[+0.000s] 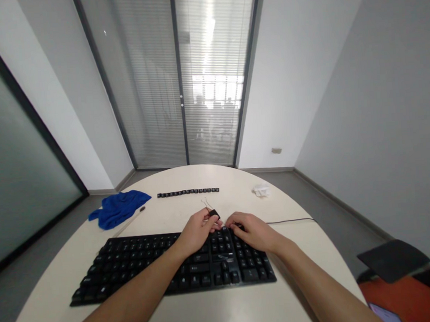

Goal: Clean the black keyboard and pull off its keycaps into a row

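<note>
A black keyboard (pixel 148 259) lies across the near part of the table. Above its upper right part, my left hand (pixel 201 228) is closed on a keycap puller (pixel 214 213) with a black handle and thin wire prongs, which point away from me. Close beside it, my right hand (pixel 249 229) rests over the keyboard's top right edge, fingers curled in near the puller's lower end. Whatever lies between those fingertips is too small to make out. Beyond both hands, several loose black keycaps (pixel 187 192) sit in a row.
On the left lie a crumpled blue cloth (pixel 122 206) and a thin brush (pixel 132 219) with dark bristles. A crumpled white tissue (pixel 261 191) is at the far right. The keyboard's cable (pixel 291 220) runs over the right table edge. An orange and black chair (pixel 404 290) stands at the lower right.
</note>
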Action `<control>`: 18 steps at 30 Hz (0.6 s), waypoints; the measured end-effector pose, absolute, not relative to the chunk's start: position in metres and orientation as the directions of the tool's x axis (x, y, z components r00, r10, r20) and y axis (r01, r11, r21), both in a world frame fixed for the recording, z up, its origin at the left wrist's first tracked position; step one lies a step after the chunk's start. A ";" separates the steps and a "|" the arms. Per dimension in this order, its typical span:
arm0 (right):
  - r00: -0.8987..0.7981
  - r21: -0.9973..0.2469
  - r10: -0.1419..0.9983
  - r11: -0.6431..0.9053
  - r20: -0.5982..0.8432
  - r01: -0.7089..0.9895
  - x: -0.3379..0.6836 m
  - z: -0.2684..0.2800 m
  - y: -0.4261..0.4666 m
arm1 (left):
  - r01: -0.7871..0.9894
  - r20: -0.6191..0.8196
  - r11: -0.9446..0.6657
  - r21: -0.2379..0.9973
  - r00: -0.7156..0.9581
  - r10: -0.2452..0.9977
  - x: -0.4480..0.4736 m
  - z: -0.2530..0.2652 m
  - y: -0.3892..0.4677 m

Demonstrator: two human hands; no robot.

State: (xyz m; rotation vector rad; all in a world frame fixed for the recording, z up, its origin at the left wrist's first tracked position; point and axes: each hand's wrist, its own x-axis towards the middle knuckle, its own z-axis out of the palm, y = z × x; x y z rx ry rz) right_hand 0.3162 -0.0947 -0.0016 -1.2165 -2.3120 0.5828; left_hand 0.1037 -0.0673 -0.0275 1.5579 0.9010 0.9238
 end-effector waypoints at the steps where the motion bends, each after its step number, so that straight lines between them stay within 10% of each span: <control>1: -0.499 -0.563 0.843 0.515 0.200 0.646 0.316 -0.002 -0.095 | 0.079 0.107 -0.153 0.985 0.412 0.905 0.104 -0.027 -0.068; 18: -0.556 -0.443 0.733 0.680 0.393 0.584 0.306 0.005 -0.102 | 0.046 0.106 -0.127 0.991 0.318 0.942 0.104 -0.023 -0.069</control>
